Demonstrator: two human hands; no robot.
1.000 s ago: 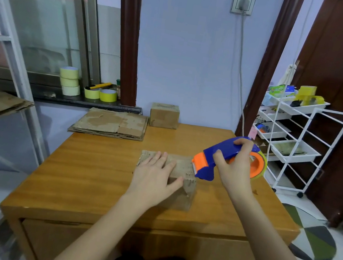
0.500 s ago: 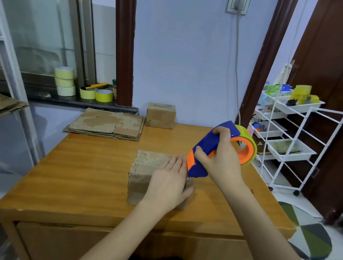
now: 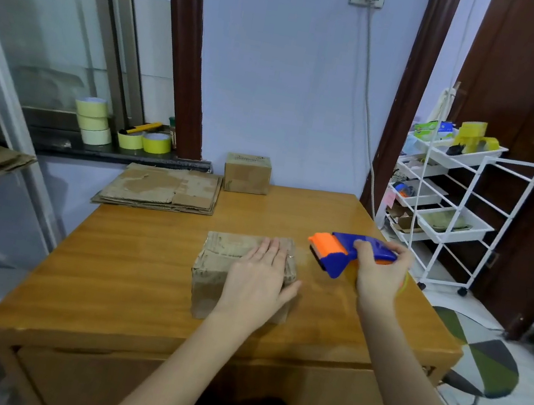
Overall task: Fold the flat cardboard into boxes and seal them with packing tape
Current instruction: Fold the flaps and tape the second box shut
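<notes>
On counter [image 3: 127, 271] centre: folded cardboard box [image 3: 223, 265]. Left hand [image 3: 260, 279] flat on its top, fingers straight, together. Right hand [image 3: 379, 274], fingers curled round tape dispenser [image 3: 343, 252], just right of box.

A: Left hand [image 3: 260, 279]?
B: Palm down, fingers [image 3: 273, 251] straight and together, thumb splayed right; forearm reaching in from below.
A: Right hand [image 3: 379, 274]?
B: Out to the right, fingers curled in a grip, thumb seemingly on top; wrist bent, arm extended.
</notes>
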